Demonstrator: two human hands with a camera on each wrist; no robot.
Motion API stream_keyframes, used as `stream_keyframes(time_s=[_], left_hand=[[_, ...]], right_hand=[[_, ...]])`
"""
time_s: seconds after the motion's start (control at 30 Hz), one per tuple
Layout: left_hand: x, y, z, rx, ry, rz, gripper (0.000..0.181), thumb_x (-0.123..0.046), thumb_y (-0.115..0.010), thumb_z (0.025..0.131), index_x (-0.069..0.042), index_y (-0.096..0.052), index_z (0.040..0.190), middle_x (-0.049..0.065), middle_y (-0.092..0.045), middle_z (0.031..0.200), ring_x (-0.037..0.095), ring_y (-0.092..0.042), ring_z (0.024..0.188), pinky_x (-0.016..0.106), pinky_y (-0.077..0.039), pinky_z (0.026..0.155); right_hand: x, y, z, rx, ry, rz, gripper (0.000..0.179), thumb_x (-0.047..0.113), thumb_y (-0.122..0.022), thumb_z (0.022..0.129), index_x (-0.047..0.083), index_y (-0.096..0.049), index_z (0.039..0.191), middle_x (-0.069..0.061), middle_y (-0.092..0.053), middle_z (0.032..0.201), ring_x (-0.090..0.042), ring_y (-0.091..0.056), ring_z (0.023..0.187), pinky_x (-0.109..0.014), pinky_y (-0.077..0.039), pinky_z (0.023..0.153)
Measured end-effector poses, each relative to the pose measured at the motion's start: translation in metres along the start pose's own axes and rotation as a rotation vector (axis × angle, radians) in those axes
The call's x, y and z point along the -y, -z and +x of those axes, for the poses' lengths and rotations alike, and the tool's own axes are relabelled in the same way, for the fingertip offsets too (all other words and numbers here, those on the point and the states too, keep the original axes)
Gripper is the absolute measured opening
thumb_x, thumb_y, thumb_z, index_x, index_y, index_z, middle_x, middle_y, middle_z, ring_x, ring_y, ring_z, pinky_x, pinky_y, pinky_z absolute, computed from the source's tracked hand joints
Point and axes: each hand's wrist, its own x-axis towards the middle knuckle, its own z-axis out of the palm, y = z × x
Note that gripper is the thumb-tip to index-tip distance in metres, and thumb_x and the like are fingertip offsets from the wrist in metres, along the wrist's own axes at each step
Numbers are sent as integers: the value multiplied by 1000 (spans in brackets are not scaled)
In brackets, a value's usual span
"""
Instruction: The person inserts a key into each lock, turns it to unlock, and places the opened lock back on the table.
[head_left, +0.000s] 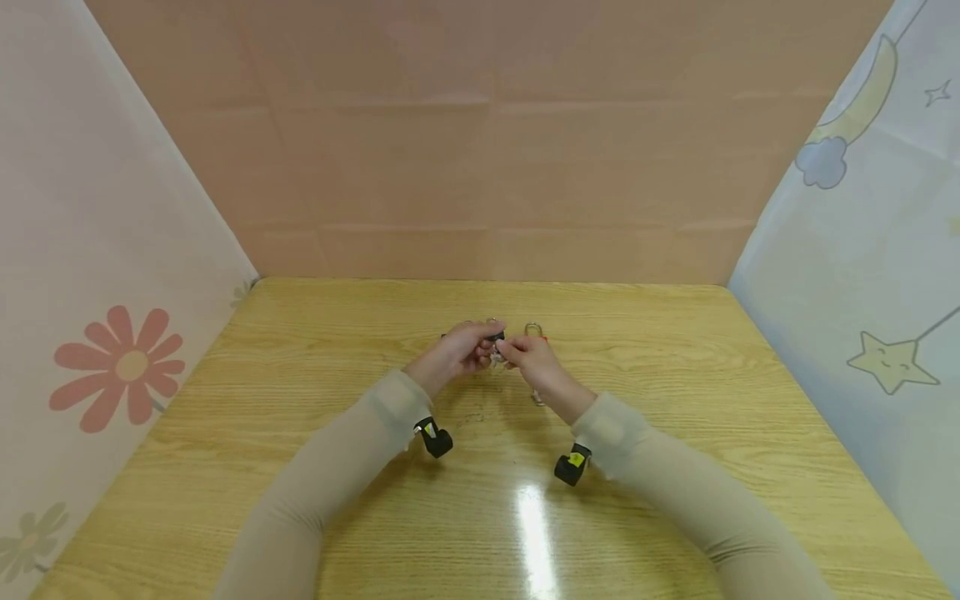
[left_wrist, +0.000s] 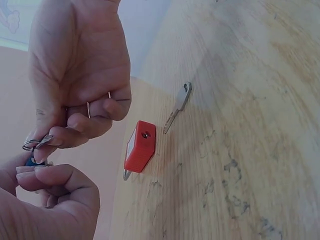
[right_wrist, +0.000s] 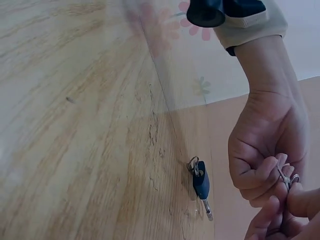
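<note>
My left hand (head_left: 463, 346) grips a small dark padlock (head_left: 496, 337) above the table, mostly covered by the fingers. Thin metal keys (head_left: 497, 357) hang below it in the head view. Close against it, my right hand (head_left: 538, 363) pinches a silver key (left_wrist: 45, 140) with a ring (left_wrist: 31, 145) between thumb and fingertips. A red padlock (left_wrist: 140, 147) rests on the table beyond the right hand, its keyhole facing the left wrist camera. Near it lies a loose silver key (left_wrist: 180, 102). On the left side, a dark blue padlock (right_wrist: 201, 181) with a ring in its keyhole end lies on the table.
The wooden table (head_left: 390, 500) carries all of these. A plain backdrop (head_left: 487, 167) rises behind it, with patterned panels (head_left: 862, 275) at both sides. Black wrist cameras (head_left: 433, 437) are strapped below both sleeves.
</note>
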Motion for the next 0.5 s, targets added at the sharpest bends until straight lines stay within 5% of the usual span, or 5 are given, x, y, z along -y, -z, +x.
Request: stream_keyframes(time_s=[0.1,0.27,0.37,0.5], left_hand=[[0,1,-1,-4,-15,1,26,-21,-53,101,-13,-54,76,-6,-40,52,2,-32,43,16,-31,43],[2,1,0,-13,-6,-22,24,-23,-52,101,-11,-51,81,-6,-40,54,2,-32,44,16,-31,43],[3,1,-1,-30,-3,-48,21,-24,-53,101,-11,-52,85,-6,-41,54,3,-32,44,16,-31,44],[4,1,-1,-41,-6,-94,18,-23,-53,101,-11,-55,88,-5,-43,55,2,-32,43,16,-30,44]], right_hand=[[3,2,-1,18,36,-76,31,19,-48,103,-9,-61,110,-13,-63,99,-34,-59,97,-49,-48,91],[13,6,-9,47,108,-548,29,30,-47,103,3,-56,106,-12,-64,85,-24,-57,67,-33,-47,57],[16,5,-14,-38,316,-911,25,31,-52,101,7,-56,97,-5,-59,70,-15,-48,53,-27,-36,47],[11,1,-15,-256,644,-1327,19,27,-62,96,8,-61,97,-3,-59,67,-16,-55,55,-28,-39,51]])
